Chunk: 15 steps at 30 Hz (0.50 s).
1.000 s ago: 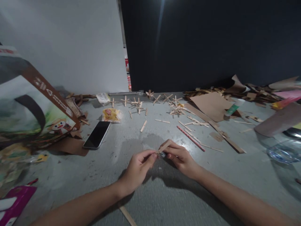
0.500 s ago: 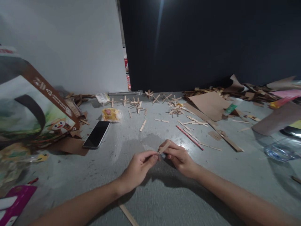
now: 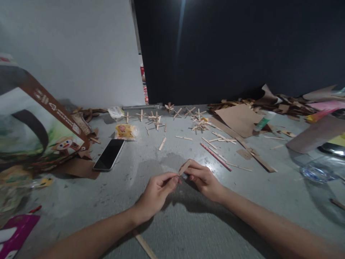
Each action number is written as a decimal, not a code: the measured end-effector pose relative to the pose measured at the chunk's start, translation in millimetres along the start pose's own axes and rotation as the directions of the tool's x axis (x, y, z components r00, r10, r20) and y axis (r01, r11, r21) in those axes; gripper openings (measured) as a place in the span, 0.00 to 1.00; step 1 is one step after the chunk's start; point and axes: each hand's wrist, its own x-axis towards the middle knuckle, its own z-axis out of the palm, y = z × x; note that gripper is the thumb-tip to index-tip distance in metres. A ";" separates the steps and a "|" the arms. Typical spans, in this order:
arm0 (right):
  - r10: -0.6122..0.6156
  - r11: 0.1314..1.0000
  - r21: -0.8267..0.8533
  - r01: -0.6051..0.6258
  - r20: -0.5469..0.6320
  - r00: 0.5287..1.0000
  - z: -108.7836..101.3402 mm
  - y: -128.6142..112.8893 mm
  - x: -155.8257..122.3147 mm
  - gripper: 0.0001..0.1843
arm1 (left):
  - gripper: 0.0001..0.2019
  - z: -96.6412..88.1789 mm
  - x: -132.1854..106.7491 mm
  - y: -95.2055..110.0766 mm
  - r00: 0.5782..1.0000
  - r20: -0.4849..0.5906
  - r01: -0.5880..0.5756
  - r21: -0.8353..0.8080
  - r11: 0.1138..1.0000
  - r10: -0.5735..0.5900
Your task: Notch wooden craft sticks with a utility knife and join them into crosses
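Both my hands meet low over the grey floor at the centre of the view. My left hand is closed in a pinch on the near end of a short wooden stick. My right hand has its fingers curled round the same stick from the right. The stick tilts up and to the right between my fingertips. Whether anything else is in my right fingers is hidden. A loose flat stick lies under my left forearm.
Several wooden sticks and small stick crosses lie scattered ahead. A phone is at left, by a printed bag. A red pencil, a cardboard sheet, a glue tube and a glass dish are at right.
My hands stay together on the stick and have barely shifted. The stick's free end now tilts up slightly more steeply. The view has drifted a little to the right.
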 end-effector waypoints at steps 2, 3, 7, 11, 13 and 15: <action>-0.007 1.000 0.000 0.007 0.002 1.000 0.3 -0.9 0.4 0.28 | 0.24 0.0 0.8 -0.5 1.000 0.006 -0.008 0.001 1.000 0.008; -0.011 1.000 -0.002 0.011 0.005 1.000 0.6 -1.8 0.8 0.28 | 0.23 0.3 1.1 -1.0 1.000 0.009 -0.010 -0.002 1.000 0.010; -0.020 1.000 -0.001 0.020 0.007 1.000 1.5 -5.7 2.4 0.27 | 0.23 2.6 1.1 -3.3 1.000 0.002 0.010 -0.026 1.000 -0.010; -0.014 1.000 0.020 0.014 -0.005 1.000 1.4 -3.9 2.4 0.25 | 0.25 3.3 -0.6 -3.3 1.000 -0.008 0.018 -0.051 0.999 -0.019; -0.017 1.000 0.015 0.017 -0.004 1.000 1.1 -1.5 1.9 0.26 | 0.26 2.9 -1.3 -2.7 1.000 -0.005 0.017 -0.043 0.999 -0.017; -0.024 1.000 0.004 0.024 -0.001 1.000 1.1 0.0 1.5 0.27 | 0.27 2.5 -1.3 -2.1 1.000 0.005 0.017 -0.029 0.999 -0.017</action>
